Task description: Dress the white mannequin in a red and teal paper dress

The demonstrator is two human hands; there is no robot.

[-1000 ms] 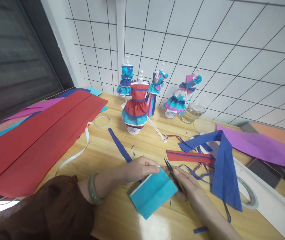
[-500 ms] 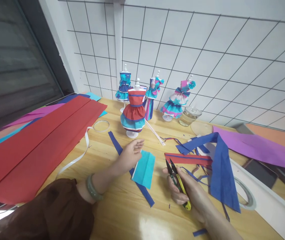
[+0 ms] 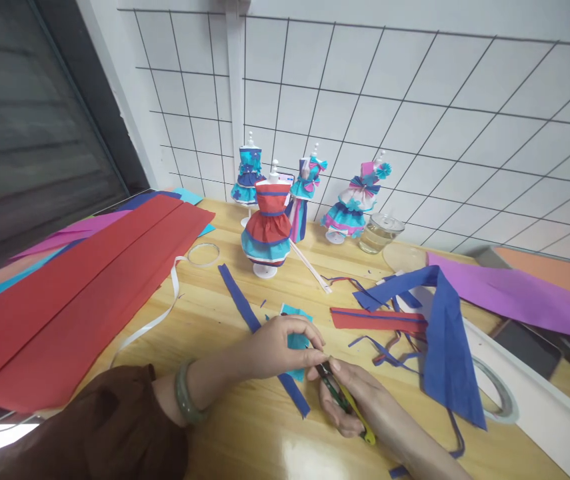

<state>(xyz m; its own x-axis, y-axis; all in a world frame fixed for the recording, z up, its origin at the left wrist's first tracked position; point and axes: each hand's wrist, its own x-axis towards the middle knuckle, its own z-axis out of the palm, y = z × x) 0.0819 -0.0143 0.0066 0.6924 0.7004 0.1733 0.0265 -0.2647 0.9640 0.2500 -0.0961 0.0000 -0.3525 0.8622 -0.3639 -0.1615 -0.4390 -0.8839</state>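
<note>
My right hand (image 3: pixel 347 397) is wrapped round a pair of yellow and dark green thread snips (image 3: pixel 339 393), blades pointing up and left. At the blade tips my left hand (image 3: pixel 292 343) has its thumb and fingers drawn together. Whatever they may pinch there is hidden. Beneath the left hand lies a turquoise piece of fabric (image 3: pixel 295 314), partly covered. A narrow blue strip (image 3: pixel 237 293) runs slantwise under it. A small dress form in a red and turquoise dress (image 3: pixel 269 227) stands just beyond.
Behind are several dressed mini forms (image 3: pixel 352 207) and a glass of liquid (image 3: pixel 379 235). Red fabric (image 3: pixel 89 287) covers the left side, with white ribbon (image 3: pixel 175 287) nearby. To the right lie a red strip (image 3: pixel 365 319), blue fabric (image 3: pixel 447 347), a tape roll (image 3: pixel 499 393) and purple fabric (image 3: pixel 505 287).
My left hand has moved right and nearer, over the turquoise fabric to the snips' tips. My right hand has shifted slightly left and down; its snips' blades look closer together.
</note>
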